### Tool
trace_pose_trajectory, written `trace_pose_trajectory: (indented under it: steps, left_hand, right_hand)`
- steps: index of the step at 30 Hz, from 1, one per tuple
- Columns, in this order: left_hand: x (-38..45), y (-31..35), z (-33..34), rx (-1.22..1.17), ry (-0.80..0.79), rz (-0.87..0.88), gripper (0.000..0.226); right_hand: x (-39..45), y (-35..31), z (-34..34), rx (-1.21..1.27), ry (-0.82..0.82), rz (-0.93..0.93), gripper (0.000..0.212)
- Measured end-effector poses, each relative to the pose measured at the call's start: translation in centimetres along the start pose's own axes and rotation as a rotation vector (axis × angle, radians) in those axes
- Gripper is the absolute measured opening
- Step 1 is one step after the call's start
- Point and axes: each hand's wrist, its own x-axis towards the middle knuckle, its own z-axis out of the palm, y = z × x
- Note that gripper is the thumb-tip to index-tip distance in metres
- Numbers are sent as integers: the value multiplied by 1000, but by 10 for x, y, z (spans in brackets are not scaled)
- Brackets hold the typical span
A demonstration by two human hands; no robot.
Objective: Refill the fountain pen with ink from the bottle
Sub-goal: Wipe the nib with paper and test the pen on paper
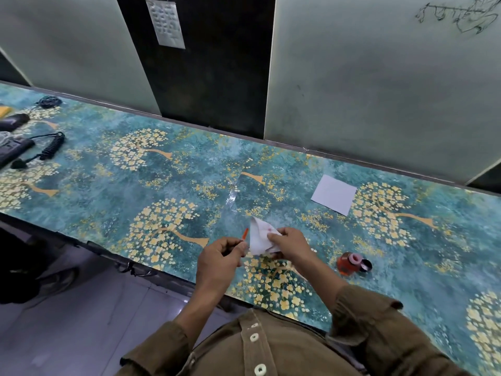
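My left hand [221,256] grips a thin pen part with a red-orange tip [245,234] that sticks up past my fingers; most of it is hidden in my fist. My right hand [290,244] holds a crumpled white tissue [259,236] with a reddish stain, close beside the pen tip. The open ink bottle [348,263] with red ink stands on the table to the right of my right hand. Its dark cap [366,265] lies next to it.
A white sheet of paper [334,194] lies farther back on the teal flowered table [162,185]. Black devices and a coiled cable [53,146] sit at the far left. Partition panels rise behind the table; its front edge runs under my wrists.
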Motion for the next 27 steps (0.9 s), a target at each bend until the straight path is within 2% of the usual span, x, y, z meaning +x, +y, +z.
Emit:
trace_pose_trajectory:
  steps: [3,6,9,10,13,15,19,23,27]
  left_hand:
    - [-2,1,-4,-4,29,4,13]
    - [-3,3,-7,-21,50,7,12]
    - [-5,1,-7,-30,55,13,10]
    - [-6,1,-7,-31,51,15,10]
    - [-7,0,-4,-40,43,14,10]
    - [-6,0,-3,-51,31,10,9]
    - [-7,-1,3,-53,-23,5,7]
    - [-4,-5,11,-28,-51,-2,7]
    - [-3,-10,20,-1,-99,-18,9]
  right_hand:
    - [5,-15,6,-111,-3,-42,30]
    - [11,-16,8,-144,10,-24,49]
    - [17,-1,9,-219,27,-53,88]
    - [21,5,7,-250,30,-68,84]
    - [14,-1,4,-294,53,-85,38]
    - [14,-4,6,-243,36,-72,31]
    - [12,-8,9,-243,4,-51,37]
    - [1,5,3,-270,63,-38,48]
    - [-12,37,-7,-102,0,60,59]
